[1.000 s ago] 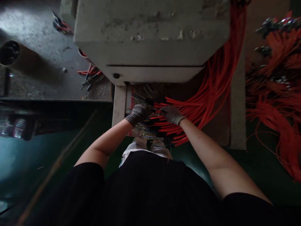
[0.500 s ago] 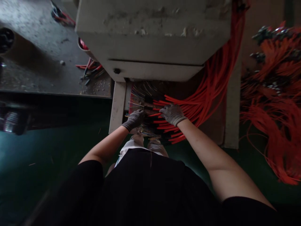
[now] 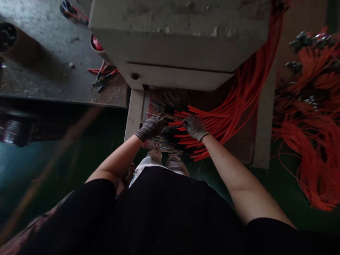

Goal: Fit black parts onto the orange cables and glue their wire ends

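Many orange cables (image 3: 225,118) fan out across a low shelf, their black inner sheaths and thin stripped wires (image 3: 162,101) pointing left. My right hand (image 3: 195,127), in a grey knit glove, is closed around an orange cable near where its orange jacket ends. My left hand (image 3: 152,127), gloved the same way, is closed at the dark end of a cable just left of it; its fingertips are partly hidden. Below both hands lie more cable ends with loose coloured wires.
A grey machine housing (image 3: 180,49) overhangs the shelf. On the left, a metal bench (image 3: 61,85) carries orange-handled tools (image 3: 102,74) and a brown cylinder (image 3: 22,42). Bundled orange cables (image 3: 313,141) hang at right. A blurred brown strip crosses the lower left.
My left hand has shifted slightly up and left along the cable ends. The right hand's fingers have curled in more. A blurred strip and patterned cloth have appeared at lower left.
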A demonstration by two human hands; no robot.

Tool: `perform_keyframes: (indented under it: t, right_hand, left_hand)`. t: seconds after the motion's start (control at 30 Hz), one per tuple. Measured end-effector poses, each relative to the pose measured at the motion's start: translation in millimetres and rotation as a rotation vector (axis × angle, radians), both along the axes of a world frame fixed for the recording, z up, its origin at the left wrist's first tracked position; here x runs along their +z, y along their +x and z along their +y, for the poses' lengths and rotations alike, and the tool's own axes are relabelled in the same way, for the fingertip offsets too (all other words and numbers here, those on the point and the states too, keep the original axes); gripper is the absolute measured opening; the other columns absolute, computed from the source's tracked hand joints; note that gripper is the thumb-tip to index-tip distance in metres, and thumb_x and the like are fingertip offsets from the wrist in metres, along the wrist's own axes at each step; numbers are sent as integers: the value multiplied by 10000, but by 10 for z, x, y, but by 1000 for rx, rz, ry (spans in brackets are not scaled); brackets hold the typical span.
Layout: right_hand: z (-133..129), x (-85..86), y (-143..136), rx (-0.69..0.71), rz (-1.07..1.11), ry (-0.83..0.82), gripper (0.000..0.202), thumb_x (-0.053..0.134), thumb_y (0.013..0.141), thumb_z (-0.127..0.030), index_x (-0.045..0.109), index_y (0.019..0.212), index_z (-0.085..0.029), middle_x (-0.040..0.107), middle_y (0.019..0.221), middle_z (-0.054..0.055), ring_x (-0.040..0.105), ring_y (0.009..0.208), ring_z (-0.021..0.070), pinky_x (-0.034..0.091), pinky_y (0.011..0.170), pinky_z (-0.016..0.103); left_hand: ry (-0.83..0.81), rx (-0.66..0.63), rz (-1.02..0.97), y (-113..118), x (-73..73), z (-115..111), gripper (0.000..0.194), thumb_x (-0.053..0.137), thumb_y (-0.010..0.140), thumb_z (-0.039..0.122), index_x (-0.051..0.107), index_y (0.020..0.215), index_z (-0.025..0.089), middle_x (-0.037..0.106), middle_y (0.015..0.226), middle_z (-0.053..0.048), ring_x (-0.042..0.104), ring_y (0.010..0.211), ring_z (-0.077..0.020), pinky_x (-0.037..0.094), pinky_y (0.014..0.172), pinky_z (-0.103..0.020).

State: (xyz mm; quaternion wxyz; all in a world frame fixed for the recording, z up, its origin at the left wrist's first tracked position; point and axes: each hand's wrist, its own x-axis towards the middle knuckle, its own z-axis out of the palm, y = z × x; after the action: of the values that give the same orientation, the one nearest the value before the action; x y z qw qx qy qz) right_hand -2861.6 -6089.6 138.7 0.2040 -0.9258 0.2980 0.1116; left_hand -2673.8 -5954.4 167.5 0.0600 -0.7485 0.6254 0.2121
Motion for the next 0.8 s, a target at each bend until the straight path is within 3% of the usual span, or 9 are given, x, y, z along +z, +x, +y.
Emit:
perform_keyframes:
  t: [0.13,0.27,0.4,0.53,0.6,0.7,0.8]
  right_hand:
    - [-20,-33,-5,-46,-84,50,298,513,960,-212,717,1159,-127,686,1174,153,629,1110,263,474,981,345]
    - [-15,-96,-16,-98,-151,68,299,511,941,-195,712,1150,-121,684,1164,157,627,1100,255,474,983,345]
    - [-6,-179,-26,-105,-187,75,291,514,929,-210,724,1119,-142,687,1151,152,621,1082,266,481,982,375]
    - [-5,-134,-117,-104,-261,33,403,441,919,-143,664,1255,-138,651,1259,156,591,1158,262,470,1020,405]
    - [-16,-28,-189,-44,-163,-19,421,441,936,-167,644,1305,-158,641,1304,152,560,1210,293,458,1024,450]
    - [-36,153,-255,80,145,-96,387,482,980,-296,655,1315,-211,634,1341,142,508,1251,370,448,976,512]
    - [-63,230,-242,151,269,-110,384,477,1002,-312,633,1342,-224,608,1376,143,496,1265,364,448,955,483]
  left_hand:
    - [27,3,-45,-32,23,-38,388,408,1030,371,647,1272,186,721,1176,-141,687,1090,-293,519,870,-380]
    - [19,29,-20,-148,32,-46,423,337,1053,353,590,1362,211,682,1280,-134,681,1108,-265,516,862,-360]
    - [26,30,72,-106,51,-95,384,395,1043,348,635,1313,218,692,1283,-101,662,1137,-231,495,939,-348]
    - [-134,42,-31,8,88,-124,379,468,1008,435,683,1255,246,667,1326,-106,566,1270,-308,392,1083,-475]
    - [-143,29,-34,-44,46,-102,380,436,1019,419,677,1268,262,655,1343,-98,565,1264,-303,403,1066,-462]
    - [-24,2,57,-274,-104,-57,417,397,1030,327,583,1392,236,623,1374,-128,610,1199,-268,479,975,-391]
    - [38,37,98,-489,-234,-48,458,380,1024,286,518,1448,180,590,1388,-188,647,1140,-278,522,929,-401]
